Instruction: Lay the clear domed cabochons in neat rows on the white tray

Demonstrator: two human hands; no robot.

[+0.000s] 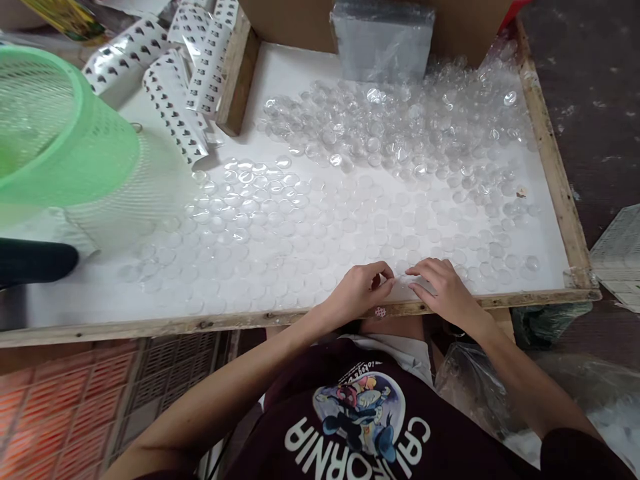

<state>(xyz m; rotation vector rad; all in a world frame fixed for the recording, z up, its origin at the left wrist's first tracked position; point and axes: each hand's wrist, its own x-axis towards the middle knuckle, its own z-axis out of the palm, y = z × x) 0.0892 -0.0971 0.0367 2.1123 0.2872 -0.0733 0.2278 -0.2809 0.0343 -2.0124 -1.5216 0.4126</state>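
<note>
Many clear round glass domes (320, 213) lie flat in rows on a white tray (90, 293) with a wooden rim, and a loose heap of them (400, 127) sits at the back. My left hand (361, 288) is at the front edge, its fingers pinched together. My right hand (443, 285) is beside it, fingertips pressed down on a dome in the front row. The two hands nearly touch. What the pinched fingers hold is too small to make out.
A green mesh basket (55, 127) stands at the left over the tray. Strips of printed sticker sheets (170, 73) lie at the back left beside a wooden block (240, 73). A clear plastic packet (383, 40) leans against cardboard at the back. An orange crate (65, 407) sits below left.
</note>
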